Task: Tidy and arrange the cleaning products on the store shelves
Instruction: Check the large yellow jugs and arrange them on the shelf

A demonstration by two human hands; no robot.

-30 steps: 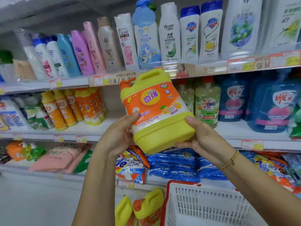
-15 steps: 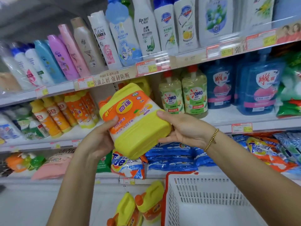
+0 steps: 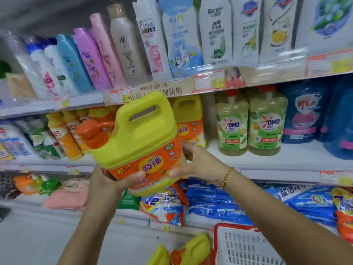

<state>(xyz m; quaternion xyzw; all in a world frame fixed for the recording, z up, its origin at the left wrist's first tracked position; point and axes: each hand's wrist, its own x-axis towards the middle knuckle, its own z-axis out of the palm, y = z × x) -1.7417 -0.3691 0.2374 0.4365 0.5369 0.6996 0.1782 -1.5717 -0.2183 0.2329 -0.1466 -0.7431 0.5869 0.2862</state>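
Both the left hand and the right hand are curling round the lower body of the yellow detergent jug, holding it tilted in the air before the middle shelf, near a matching jug standing there.

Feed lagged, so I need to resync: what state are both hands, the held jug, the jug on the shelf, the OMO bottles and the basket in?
left hand, grips the held jug low on its left, thumb on the label.
right hand, grips its lower right side.
held jug, off the shelf, tilted, orange cap on.
shelf jug, upright on the middle shelf, behind the held one.
OMO bottles, two, upright, side by side.
basket, upright, partly in view.
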